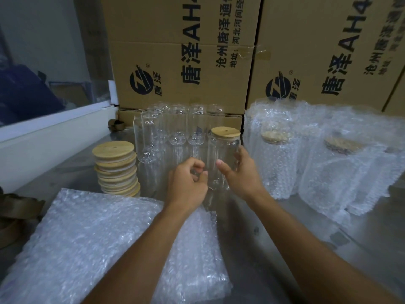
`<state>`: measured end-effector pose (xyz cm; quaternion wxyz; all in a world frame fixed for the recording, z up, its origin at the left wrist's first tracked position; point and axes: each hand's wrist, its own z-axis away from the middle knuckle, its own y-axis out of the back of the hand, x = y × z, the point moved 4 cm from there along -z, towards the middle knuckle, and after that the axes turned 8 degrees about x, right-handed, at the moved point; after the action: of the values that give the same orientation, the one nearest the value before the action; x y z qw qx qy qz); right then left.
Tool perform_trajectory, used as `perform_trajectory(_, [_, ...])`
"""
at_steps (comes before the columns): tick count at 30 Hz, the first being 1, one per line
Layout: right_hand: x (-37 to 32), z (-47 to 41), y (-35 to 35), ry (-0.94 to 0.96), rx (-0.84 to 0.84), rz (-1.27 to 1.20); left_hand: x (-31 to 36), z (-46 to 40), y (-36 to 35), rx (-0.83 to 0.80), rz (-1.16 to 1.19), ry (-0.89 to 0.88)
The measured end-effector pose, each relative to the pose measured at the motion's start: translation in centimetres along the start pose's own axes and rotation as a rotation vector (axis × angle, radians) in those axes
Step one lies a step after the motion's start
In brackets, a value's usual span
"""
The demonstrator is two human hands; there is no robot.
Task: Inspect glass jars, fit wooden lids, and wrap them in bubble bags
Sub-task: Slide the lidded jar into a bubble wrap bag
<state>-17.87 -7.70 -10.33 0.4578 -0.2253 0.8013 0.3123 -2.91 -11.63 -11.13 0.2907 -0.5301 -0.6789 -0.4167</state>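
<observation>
Several bare glass jars (175, 128) are crowded behind the lidded jar (221, 159) on the steel table (274, 233); this jar is clasped by the right hand (238, 172); the left hand (188, 183) is clenched beside it, its hold unclear; round wooden lids (116, 167) are stacked left; bubble bags (87, 244) lie near.

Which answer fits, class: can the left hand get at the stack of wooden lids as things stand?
Probably yes. The stack of wooden lids stands uncovered just left of the left hand, with nothing between them. But the fingers look curled, perhaps pinching something clear, so the hand may need freeing first.
</observation>
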Motion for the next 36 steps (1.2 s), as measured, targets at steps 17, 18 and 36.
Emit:
perform_trajectory(17, [-5.2,5.0,-2.4,0.154,-0.931,0.483,-1.3,-1.9,2.4,0.303,0.338,0.31])
perform_trajectory(18, [-5.2,5.2,-2.7,0.162,-0.9,0.471,-1.3,-1.9,2.4,0.299,0.346,0.314])
perform_trajectory(36, [-6.5,0.1,3.6,0.018,0.015,-0.14,5.0,-1.9,5.4,0.104,-0.222,-0.224])
